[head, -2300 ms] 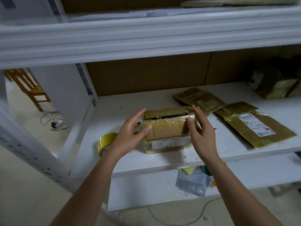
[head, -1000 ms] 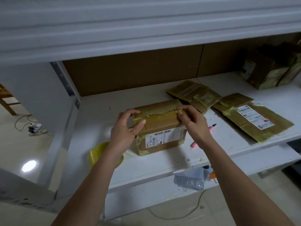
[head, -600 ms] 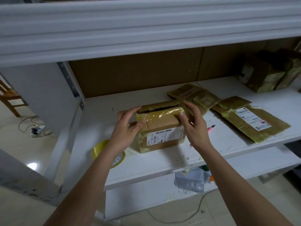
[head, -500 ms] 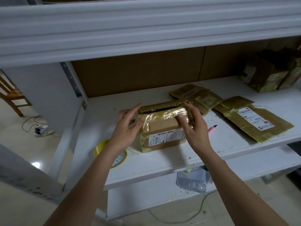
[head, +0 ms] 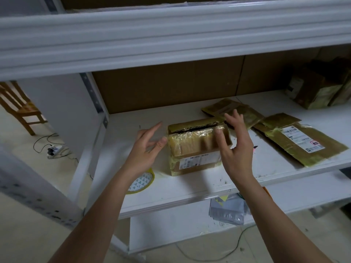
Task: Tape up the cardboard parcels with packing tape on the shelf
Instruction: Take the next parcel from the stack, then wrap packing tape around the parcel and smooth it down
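Head view: parcel (head: 197, 149) between spread fingers (head: 157, 144).

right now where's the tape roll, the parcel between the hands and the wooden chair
tape roll (head: 142, 182), head view, on its patterned inner core
parcel (head: 197, 149), head view, on its taped front face
wooden chair (head: 24, 111), head view, on its seat

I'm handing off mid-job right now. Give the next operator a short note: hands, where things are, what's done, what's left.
Left hand: open, beside the box's left end, holding nothing.
Right hand: open, over the box's right end.
Box: on the shelf, tape across its front, dark gap along the top seam.
Tape roll: flat on the shelf, left of the box.
Flat parcels: to the right.
Left: close and tape the top seam.
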The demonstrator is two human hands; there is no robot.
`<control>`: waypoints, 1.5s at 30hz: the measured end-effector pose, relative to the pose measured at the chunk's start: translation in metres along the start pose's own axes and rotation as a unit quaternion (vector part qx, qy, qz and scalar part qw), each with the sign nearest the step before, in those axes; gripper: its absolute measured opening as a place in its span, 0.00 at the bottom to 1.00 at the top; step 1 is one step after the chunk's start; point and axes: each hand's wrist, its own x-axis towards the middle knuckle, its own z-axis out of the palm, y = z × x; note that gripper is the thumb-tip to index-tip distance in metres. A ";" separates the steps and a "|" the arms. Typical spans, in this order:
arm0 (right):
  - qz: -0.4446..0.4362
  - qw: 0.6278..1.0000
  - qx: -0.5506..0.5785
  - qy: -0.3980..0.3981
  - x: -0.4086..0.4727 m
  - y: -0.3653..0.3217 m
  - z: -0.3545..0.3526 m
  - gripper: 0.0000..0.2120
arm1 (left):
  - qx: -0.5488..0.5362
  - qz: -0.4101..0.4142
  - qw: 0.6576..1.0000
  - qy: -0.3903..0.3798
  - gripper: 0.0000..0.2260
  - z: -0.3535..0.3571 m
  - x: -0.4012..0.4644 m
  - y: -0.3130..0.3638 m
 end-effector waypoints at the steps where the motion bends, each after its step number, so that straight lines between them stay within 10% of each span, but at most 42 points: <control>1: -0.025 1.000 -0.006 0.001 -0.001 -0.006 0.002 0.19 | 0.003 -0.002 1.000 0.008 0.25 -0.006 -0.002 -0.002; 11: -0.208 0.975 0.023 -0.070 -0.046 -0.045 0.066 0.12 | 0.020 -0.073 0.996 0.055 0.26 -0.051 -0.039 -0.033; 19: -0.114 0.957 0.011 -0.265 -0.087 -0.035 0.109 0.23 | 0.008 -0.123 0.992 0.035 0.35 -0.063 -0.064 -0.056; 28: 0.044 0.932 -0.089 -0.347 -0.108 -0.003 0.133 0.28 | -0.026 -0.113 0.993 0.022 0.22 -0.066 -0.073 -0.061; 45: 0.014 0.915 -0.260 -0.308 -0.091 0.019 0.131 0.09 | -0.091 -0.139 0.986 0.007 0.19 -0.071 -0.060 -0.055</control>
